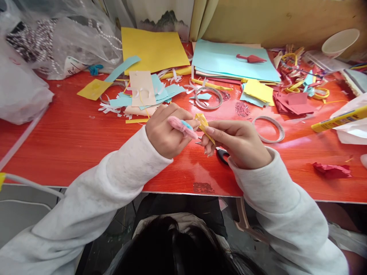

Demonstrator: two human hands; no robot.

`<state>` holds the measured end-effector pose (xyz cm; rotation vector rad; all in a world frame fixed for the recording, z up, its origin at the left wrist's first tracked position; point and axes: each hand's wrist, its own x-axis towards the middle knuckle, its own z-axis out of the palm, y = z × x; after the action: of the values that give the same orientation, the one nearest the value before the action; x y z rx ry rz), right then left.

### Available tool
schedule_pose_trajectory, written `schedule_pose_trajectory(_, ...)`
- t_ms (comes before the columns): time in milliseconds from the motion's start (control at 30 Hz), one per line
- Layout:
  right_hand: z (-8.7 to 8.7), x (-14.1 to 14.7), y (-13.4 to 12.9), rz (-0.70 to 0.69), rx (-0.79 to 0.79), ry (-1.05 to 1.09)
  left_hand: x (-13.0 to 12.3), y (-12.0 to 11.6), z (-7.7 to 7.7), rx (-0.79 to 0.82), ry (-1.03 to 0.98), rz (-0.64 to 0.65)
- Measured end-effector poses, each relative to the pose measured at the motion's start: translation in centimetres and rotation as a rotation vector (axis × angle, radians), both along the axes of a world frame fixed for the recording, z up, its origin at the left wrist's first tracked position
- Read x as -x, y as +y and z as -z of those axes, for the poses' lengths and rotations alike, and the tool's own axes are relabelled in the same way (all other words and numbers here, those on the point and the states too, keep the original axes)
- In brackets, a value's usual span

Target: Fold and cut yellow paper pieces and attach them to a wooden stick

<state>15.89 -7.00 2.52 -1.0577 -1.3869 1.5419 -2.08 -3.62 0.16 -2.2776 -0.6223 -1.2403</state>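
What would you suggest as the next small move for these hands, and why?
I'd probably press the yellow strip flatter: the right hand pinches it, the left hand is at its upper end, and it looks folded but not flat.

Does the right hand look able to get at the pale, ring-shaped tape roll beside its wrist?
Probably yes: nothing visible stands between the right hand and the tape roll, though the hand pinches folded yellow paper.

No word, brand or number can be read clearly. The yellow tube (340, 119) at the right carries coloured lettering (too blurred to spell out), the tape ring (210, 107) shows faint print on its band, and black strokes mark a white patch (75, 66) at upper left, equally illegible.
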Motion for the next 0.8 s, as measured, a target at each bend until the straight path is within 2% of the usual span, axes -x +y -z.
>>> schedule_pose_trajectory(300,0.07,0.11,-0.01,-0.004,-0.073,-0.018,0.48,-0.4,0.23,0.251,-0.026,0.012)
schedule_pose_trajectory(633,0.61,0.35,-0.18,0.022,-0.229,-0.124,0.0,-0.23,0.16,0.178,-0.065,0.03)
schedule_pose_trajectory(800,0.82,0.38,-0.18,0.032,-0.281,-0.183,0.1,-0.21,0.25,0.202,-0.083,0.034)
